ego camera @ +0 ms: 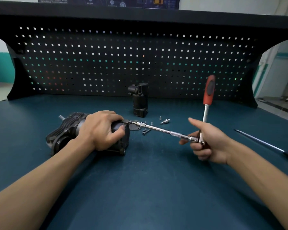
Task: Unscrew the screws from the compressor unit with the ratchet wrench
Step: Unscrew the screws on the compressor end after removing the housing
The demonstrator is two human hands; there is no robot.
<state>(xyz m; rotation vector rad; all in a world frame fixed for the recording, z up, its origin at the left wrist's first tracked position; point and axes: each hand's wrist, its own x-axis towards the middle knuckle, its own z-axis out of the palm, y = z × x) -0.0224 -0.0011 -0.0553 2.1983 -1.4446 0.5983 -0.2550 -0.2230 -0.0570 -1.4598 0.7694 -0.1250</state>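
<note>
The black finned compressor unit [63, 130] lies on its side on the dark green bench top. My left hand [100, 128] grips its right end from above and holds it down. My right hand [206, 143] grips the head of the ratchet wrench [209, 90], whose red and black handle stands upright. A long chrome extension bar [163, 130] runs from the wrench head leftward to a screw on the unit's right face. Several loose screws [145, 131] lie on the bench just under the bar.
A black cylindrical part [140, 100] stands upright behind the screws. A small socket bit [165, 121] lies beside it. A yellow-handled screwdriver [273, 146] lies at the right. The black pegboard [140, 63] rises at the back of the bench.
</note>
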